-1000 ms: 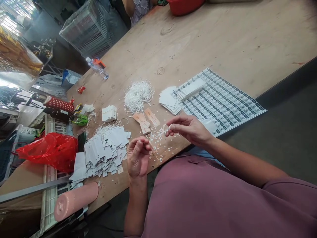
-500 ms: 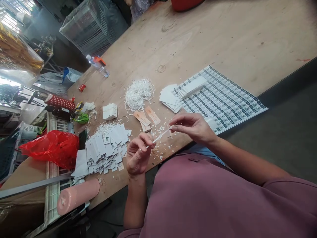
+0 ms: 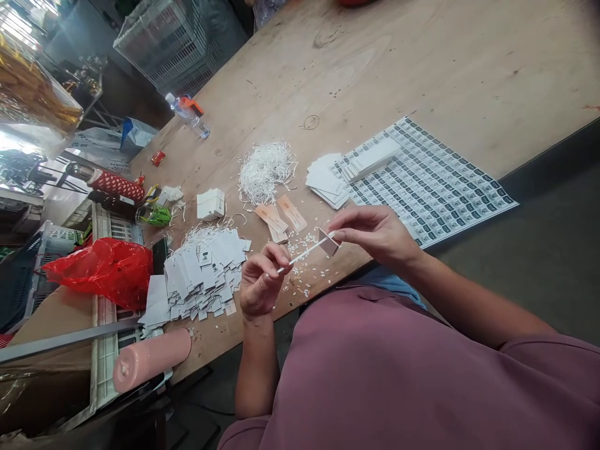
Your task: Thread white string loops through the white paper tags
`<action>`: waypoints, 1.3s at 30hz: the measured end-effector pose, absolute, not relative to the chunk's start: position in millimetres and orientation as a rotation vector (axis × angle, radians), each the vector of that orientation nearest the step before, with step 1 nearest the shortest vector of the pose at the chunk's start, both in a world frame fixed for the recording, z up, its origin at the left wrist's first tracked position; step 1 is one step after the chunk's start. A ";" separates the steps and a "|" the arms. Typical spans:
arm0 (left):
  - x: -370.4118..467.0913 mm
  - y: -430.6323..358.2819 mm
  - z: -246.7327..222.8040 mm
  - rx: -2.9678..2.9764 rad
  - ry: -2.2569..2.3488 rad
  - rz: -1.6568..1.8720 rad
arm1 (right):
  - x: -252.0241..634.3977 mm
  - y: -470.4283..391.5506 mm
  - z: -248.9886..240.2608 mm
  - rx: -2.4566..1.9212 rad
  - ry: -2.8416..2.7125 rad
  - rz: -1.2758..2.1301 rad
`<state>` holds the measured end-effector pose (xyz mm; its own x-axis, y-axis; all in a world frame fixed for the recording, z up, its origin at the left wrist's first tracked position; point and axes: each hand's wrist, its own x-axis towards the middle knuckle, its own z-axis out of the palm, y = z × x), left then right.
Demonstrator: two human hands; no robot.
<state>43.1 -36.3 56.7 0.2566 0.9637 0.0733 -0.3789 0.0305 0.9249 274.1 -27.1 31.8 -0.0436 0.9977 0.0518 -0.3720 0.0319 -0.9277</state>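
A thin white string [image 3: 307, 251] is stretched between my two hands over the front edge of the table. My left hand [image 3: 262, 284] pinches its lower left end between thumb and fingers. At the upper right end, my right hand [image 3: 379, 236] pinches the string with thumb and forefinger. A small card tag [image 3: 329, 244] hangs on the string close to my right fingertips, its face tilted. Below and left lies a heap of white tags [image 3: 204, 275]. Beyond my hands are a tangle of white strings [image 3: 267, 172] and a few orange cards [image 3: 291, 213].
A printed label sheet [image 3: 435, 181] bears a stack of white cards [image 3: 372, 157] on the right. To the left are a red plastic bag [image 3: 100, 275], a pink bottle [image 3: 152, 357] and a boxy white stack [image 3: 210, 204]. A water bottle [image 3: 187, 117] lies farther back.
The small tag has turned and now shows more of its face near my right fingertips. The string stays taut between both hands. The whole view has shifted slightly.
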 end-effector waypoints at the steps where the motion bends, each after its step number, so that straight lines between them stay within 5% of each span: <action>1: 43.3 -36.5 56.3 1.027 0.728 1.195 | 274.1 -26.8 32.0 -0.870 -0.974 1.386; 39: 85.5 -30.4 71.9 1.039 0.939 0.949 | 285.1 -30.5 57.8 -0.807 -1.205 1.332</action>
<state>85.5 -30.4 71.9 0.3022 0.9389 -0.1647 -0.1747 0.2244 0.9587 285.1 -30.5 57.8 -0.1544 0.9715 0.1797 -0.2758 0.1323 -0.9521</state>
